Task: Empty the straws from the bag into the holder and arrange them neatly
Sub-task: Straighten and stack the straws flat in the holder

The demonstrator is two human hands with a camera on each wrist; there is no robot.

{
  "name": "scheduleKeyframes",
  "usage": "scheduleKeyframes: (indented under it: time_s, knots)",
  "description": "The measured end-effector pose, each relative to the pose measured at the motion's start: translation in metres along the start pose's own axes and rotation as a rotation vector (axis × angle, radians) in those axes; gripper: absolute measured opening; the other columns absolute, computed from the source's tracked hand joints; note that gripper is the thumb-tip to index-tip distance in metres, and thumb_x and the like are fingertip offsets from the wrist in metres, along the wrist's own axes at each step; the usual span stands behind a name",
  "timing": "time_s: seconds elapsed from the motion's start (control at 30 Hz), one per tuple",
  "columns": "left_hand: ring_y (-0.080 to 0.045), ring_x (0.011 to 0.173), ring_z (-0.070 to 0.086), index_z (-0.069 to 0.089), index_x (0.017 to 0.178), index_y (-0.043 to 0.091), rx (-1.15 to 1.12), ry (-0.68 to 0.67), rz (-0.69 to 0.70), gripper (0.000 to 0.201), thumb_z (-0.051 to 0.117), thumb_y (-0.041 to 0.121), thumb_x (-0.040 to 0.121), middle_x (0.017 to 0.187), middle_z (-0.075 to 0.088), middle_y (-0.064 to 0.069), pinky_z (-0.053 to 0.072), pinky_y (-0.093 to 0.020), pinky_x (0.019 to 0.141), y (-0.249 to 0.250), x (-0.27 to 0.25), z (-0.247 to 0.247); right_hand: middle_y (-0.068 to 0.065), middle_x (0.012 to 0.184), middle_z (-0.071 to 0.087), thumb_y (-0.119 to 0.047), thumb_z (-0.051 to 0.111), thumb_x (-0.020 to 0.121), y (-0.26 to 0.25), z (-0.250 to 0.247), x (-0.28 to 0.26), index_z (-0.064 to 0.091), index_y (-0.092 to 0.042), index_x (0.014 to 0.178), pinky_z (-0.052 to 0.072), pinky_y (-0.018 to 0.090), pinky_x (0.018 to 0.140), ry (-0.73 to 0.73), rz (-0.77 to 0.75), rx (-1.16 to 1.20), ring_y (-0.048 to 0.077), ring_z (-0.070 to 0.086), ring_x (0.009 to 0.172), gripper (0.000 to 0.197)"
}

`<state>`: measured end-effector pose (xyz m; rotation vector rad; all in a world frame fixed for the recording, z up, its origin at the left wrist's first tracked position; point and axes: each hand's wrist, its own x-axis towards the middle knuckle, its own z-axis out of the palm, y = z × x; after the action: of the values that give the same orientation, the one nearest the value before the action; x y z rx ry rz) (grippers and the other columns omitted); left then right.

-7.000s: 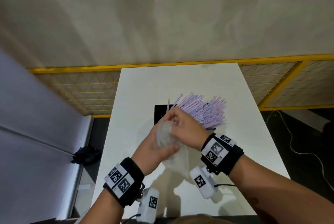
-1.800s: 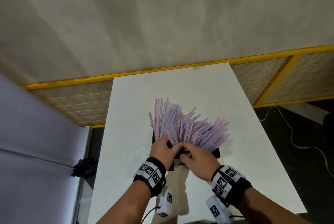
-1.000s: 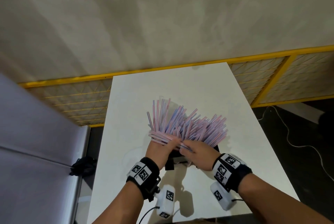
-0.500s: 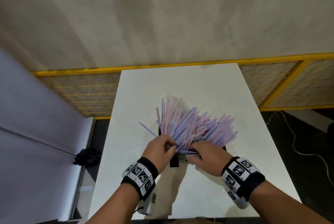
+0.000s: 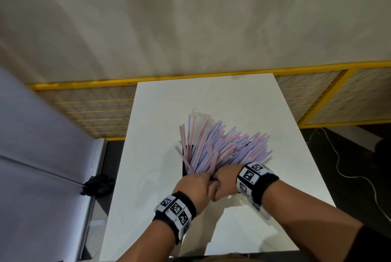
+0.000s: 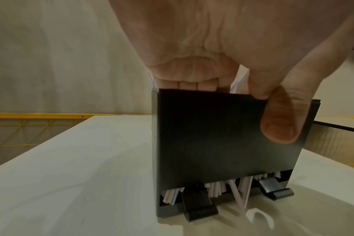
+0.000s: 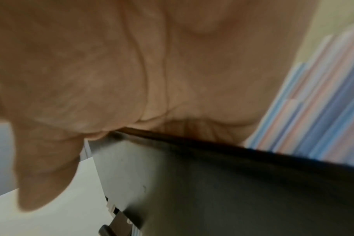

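Note:
A black straw holder (image 5: pixel 185 161) stands mid-table, packed with pink and blue striped straws (image 5: pixel 222 145) that fan out up and to the right. My left hand (image 5: pixel 196 185) grips the holder's (image 6: pixel 212 135) near wall, fingers (image 6: pixel 192 83) hooked over the rim and thumb (image 6: pixel 279 121) pressed on the front face. My right hand (image 5: pixel 226 178) lies on the same rim beside it, its fingertips hidden among the straws (image 7: pixel 317 108). Straw ends (image 6: pixel 214 188) show in the bottom slot. A faint clear bag (image 5: pixel 195 112) lies behind the holder.
The white table (image 5: pixel 211 97) ends close on the left and right. A yellow wire fence (image 5: pixel 88 109) runs behind it and a grey panel (image 5: pixel 31 156) stands at the left. On the floor lie a black bundle (image 5: pixel 97 185) and a cable (image 5: pixel 349 175).
The stray straw that stuck out to the left is back in the bunch. Both hands have dropped from the straws onto the holder's near rim, close together.

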<state>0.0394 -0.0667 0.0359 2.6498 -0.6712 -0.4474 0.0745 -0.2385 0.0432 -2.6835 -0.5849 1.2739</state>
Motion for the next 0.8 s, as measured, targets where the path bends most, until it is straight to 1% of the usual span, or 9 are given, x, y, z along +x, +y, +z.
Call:
scheduleKeyframes:
  time_s: [0.1, 0.23, 0.33, 0.43, 0.5, 0.57, 0.67, 0.73, 0.8]
  knots:
    - [-0.026, 0.092, 0.063, 0.059, 0.102, 0.025, -0.034, 0.015, 0.048, 0.029, 0.037, 0.045, 0.101, 0.102, 0.066, -0.001, 0.049, -0.037, 0.080, 0.001, -0.001, -0.001, -0.003, 0.069, 0.068, -0.074, 0.064, 0.062, 0.000, -0.005, 0.009, 0.071, -0.022, 0.078, 0.047, 0.030, 0.056, -0.102, 0.034, -0.045, 0.018, 0.059, 0.059, 0.055]
    - [-0.024, 0.099, 0.062, 0.061, 0.114, 0.025, 0.000, 0.013, 0.068, 0.033, 0.035, 0.041, 0.103, 0.110, 0.064, -0.001, 0.048, -0.038, 0.089, -0.002, -0.002, 0.000, -0.005, 0.073, 0.073, -0.073, 0.068, 0.063, 0.000, -0.011, 0.018, 0.075, -0.025, 0.087, 0.048, 0.028, 0.056, -0.176, 0.072, -0.015, 0.016, 0.064, 0.062, 0.054]
    - [-0.026, 0.100, 0.062, 0.059, 0.119, 0.024, 0.048, 0.018, 0.065, 0.036, 0.033, 0.043, 0.104, 0.110, 0.065, -0.003, 0.048, -0.039, 0.090, -0.003, -0.002, 0.003, -0.004, 0.073, 0.070, -0.067, 0.069, 0.066, 0.002, -0.006, 0.022, 0.074, -0.024, 0.089, 0.049, 0.029, 0.056, -0.140, 0.064, -0.024, 0.017, 0.062, 0.061, 0.049]
    - [-0.025, 0.101, 0.063, 0.056, 0.127, 0.025, 0.055, 0.042, 0.087, 0.038, 0.033, 0.043, 0.103, 0.112, 0.067, -0.003, 0.048, -0.038, 0.090, -0.002, 0.000, 0.004, -0.004, 0.071, 0.069, -0.057, 0.067, 0.067, 0.005, 0.001, 0.026, 0.070, -0.022, 0.080, 0.060, 0.037, 0.068, -0.072, 0.073, -0.024, 0.019, 0.065, 0.064, 0.038]
    - [-0.026, 0.103, 0.062, 0.052, 0.133, 0.024, 0.055, 0.047, 0.090, 0.041, 0.033, 0.044, 0.102, 0.114, 0.068, -0.003, 0.048, -0.038, 0.091, -0.002, 0.000, 0.005, -0.003, 0.069, 0.068, -0.052, 0.065, 0.071, 0.007, 0.003, 0.026, 0.067, -0.022, 0.076, 0.060, 0.035, 0.064, -0.019, 0.072, -0.075, 0.019, 0.065, 0.062, 0.030]
    - [-0.027, 0.105, 0.062, 0.050, 0.135, 0.023, 0.052, 0.047, 0.078, 0.044, 0.034, 0.045, 0.101, 0.116, 0.068, -0.003, 0.047, -0.038, 0.092, -0.001, 0.001, 0.006, -0.002, 0.067, 0.064, -0.050, 0.061, 0.075, 0.007, 0.006, 0.025, 0.063, -0.022, 0.074, 0.054, 0.030, 0.057, 0.028, 0.048, -0.144, 0.019, 0.060, 0.058, 0.027]
    - [-0.025, 0.107, 0.061, 0.050, 0.137, 0.025, 0.067, 0.057, 0.050, 0.046, 0.033, 0.047, 0.100, 0.120, 0.067, -0.001, 0.047, -0.038, 0.093, 0.002, 0.002, 0.010, 0.003, 0.073, 0.063, -0.045, 0.057, 0.081, 0.005, 0.010, 0.024, 0.059, -0.023, 0.076, 0.059, 0.038, 0.068, 0.038, 0.020, -0.182, 0.026, 0.062, 0.068, 0.023]
    - [-0.023, 0.110, 0.060, 0.049, 0.137, 0.026, 0.065, 0.046, 0.028, 0.047, 0.032, 0.047, 0.099, 0.124, 0.065, 0.000, 0.045, -0.039, 0.095, 0.003, 0.002, 0.012, 0.006, 0.078, 0.064, -0.040, 0.057, 0.086, 0.005, 0.009, 0.022, 0.064, -0.017, 0.085, 0.059, 0.042, 0.077, 0.026, 0.017, -0.131, 0.030, 0.065, 0.077, 0.025]
    - [-0.023, 0.113, 0.059, 0.048, 0.139, 0.026, 0.037, 0.040, 0.016, 0.049, 0.032, 0.047, 0.098, 0.128, 0.063, 0.001, 0.045, -0.039, 0.097, 0.001, 0.002, 0.012, 0.010, 0.085, 0.067, -0.039, 0.058, 0.088, 0.007, 0.008, 0.021, 0.068, -0.013, 0.093, 0.059, 0.042, 0.079, 0.020, 0.022, -0.068, 0.032, 0.065, 0.082, 0.028]
